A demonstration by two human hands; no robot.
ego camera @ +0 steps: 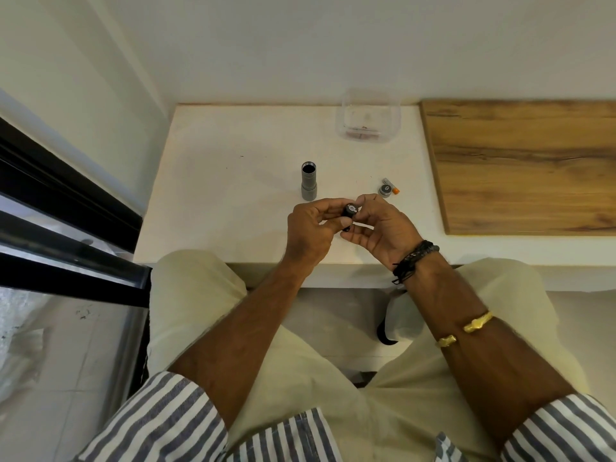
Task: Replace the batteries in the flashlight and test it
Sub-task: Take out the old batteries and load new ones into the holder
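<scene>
A person seated at a white table (233, 181) works on a dismantled torch, the job seemingly about halfway through. The grey flashlight body (309, 182) stands upright near the middle of the table, open end up and apparently hollow, so the opening-up is done. Its black battery carrier (350, 211) is out and held just above the near edge of the table. The left hand (310, 230) curls its fingers and thumb round the carrier's barrel, while the right hand (380, 228) pinches the end nearest it with curled fingertips. Whether fresh cells already sit in the carrier cannot be told from here. To the right, well apart from the body, the end cap (385, 191) lies touching a loose battery (392, 187) with an orange tip. Judging by this layout, what remains is loading the carrier, sliding it back, screwing on the cap and switching on. The count: one body, one carrier, one cap, one loose battery in view, one clear plastic tub (370, 116) at the far edge, and one wooden board (520, 165) on the right.
</scene>
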